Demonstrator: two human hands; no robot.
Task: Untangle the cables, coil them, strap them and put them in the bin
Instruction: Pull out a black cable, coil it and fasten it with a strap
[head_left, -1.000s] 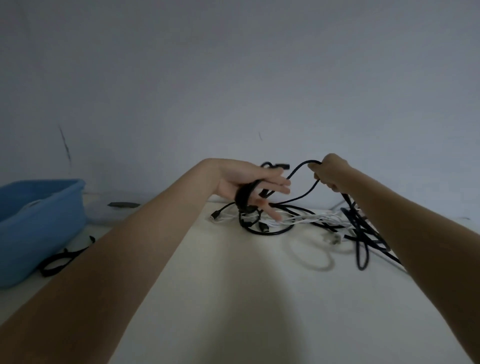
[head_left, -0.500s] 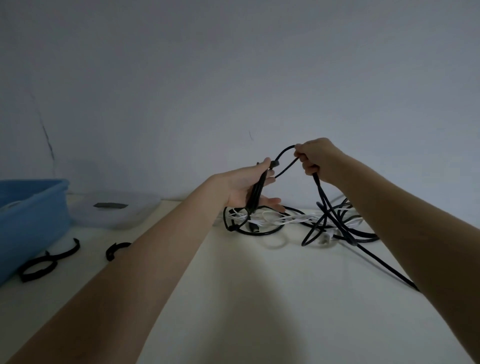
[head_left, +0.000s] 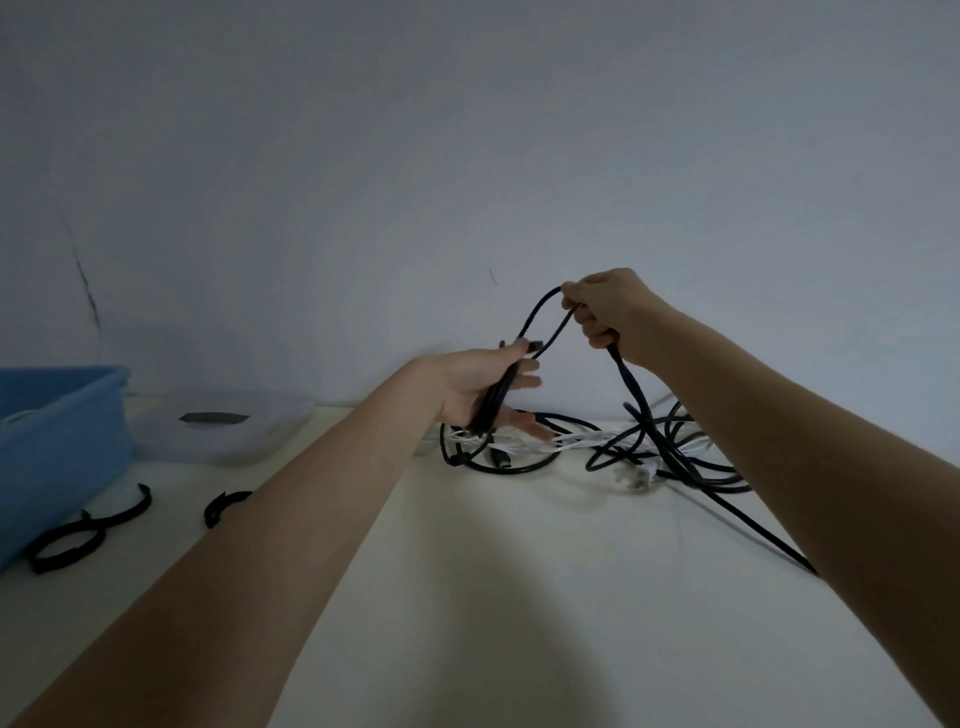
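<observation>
**Two hands, one black cable half-coiled above the tangle**

Head view: several loops of a black cable (head_left: 493, 400) are gathered in the left hand (head_left: 480, 387), thumb pressed over the bundle and fingers loosely extended beneath. The same cable is pinched in the curled fingers of the right hand (head_left: 605, 312), raised above the counter (head_left: 519, 571). Its free length runs down into the tangle of black and white cables (head_left: 649, 452) lying near the wall. A snag is judged likely if the trailing length is pulled while it is crossed by other loops; the white cables could be dragged along. Black straps (head_left: 67, 540) lie beside the blue bin (head_left: 62, 436) at far left, well apart from the hands. A translucent lid (head_left: 218, 426) rests behind them.
</observation>
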